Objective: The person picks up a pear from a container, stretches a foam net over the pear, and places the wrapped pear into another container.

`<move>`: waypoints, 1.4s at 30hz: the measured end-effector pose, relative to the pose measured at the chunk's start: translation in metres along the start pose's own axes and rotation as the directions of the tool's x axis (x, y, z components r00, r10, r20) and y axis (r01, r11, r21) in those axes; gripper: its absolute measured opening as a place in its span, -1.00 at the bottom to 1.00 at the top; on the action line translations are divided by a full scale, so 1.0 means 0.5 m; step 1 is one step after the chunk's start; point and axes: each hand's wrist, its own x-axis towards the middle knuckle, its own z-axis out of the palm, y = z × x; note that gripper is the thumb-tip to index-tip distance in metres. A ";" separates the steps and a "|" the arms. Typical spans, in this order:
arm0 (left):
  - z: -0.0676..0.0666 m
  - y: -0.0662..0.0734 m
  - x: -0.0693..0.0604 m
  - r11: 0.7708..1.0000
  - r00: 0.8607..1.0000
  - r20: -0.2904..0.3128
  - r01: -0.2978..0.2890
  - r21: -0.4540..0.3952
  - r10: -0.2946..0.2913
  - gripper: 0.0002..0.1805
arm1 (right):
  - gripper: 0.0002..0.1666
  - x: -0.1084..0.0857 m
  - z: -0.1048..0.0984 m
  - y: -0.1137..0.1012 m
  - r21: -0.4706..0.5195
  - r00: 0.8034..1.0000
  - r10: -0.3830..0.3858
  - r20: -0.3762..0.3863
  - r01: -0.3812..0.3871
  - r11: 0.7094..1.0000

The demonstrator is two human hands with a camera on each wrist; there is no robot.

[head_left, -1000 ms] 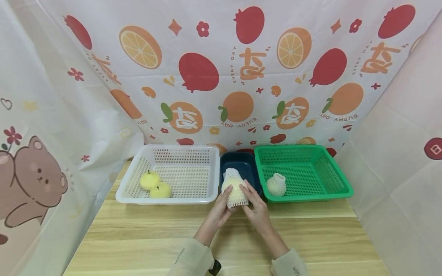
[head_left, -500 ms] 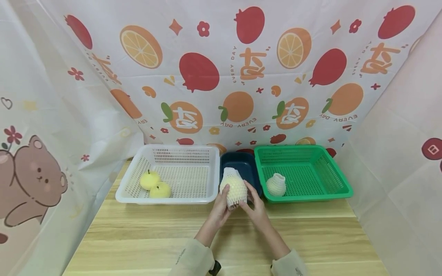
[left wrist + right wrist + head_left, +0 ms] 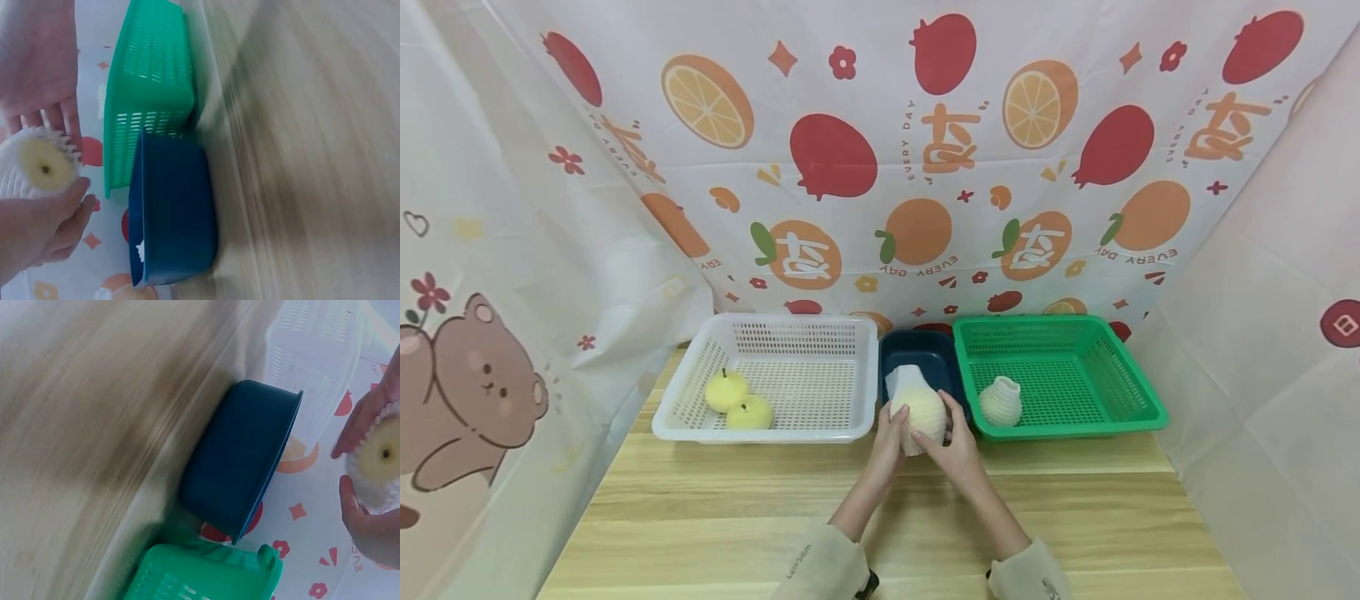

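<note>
Beige sleeves point(image 3: 829, 567) bear dark lettering point(image 3: 801, 561); black pieces point(image 3: 868, 585) peek from both cuffs.

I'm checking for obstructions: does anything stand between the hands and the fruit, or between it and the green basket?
Foam net covers the fruit where the left hand and right hand hold its sides. Toward the green basket, the right hand and the basket's left rim, apparently lower, lie between; no loose object shows.

The fruit point(image 3: 49, 159) is pale yellow, its net point(image 3: 919, 407) white — the backdrop point(image 3: 891, 125) patterned red and orange.
</note>
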 end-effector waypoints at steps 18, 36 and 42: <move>-0.017 0.001 0.011 0.991 0.968 0.240 0.102 -0.082 -0.080 -0.25 | -0.37 0.030 -0.013 0.096 0.606 0.929 0.282 0.240 -0.370 0.704; -0.031 -0.013 0.018 0.996 0.992 0.097 0.087 -0.006 -0.086 -0.12 | -0.32 0.034 -0.017 0.103 0.307 0.972 0.222 0.073 -0.234 0.923; -0.030 -0.011 0.016 0.998 0.980 0.190 0.052 0.018 -0.054 -0.27 | -0.17 0.038 -0.016 0.121 0.269 0.953 0.291 0.087 -0.304 0.914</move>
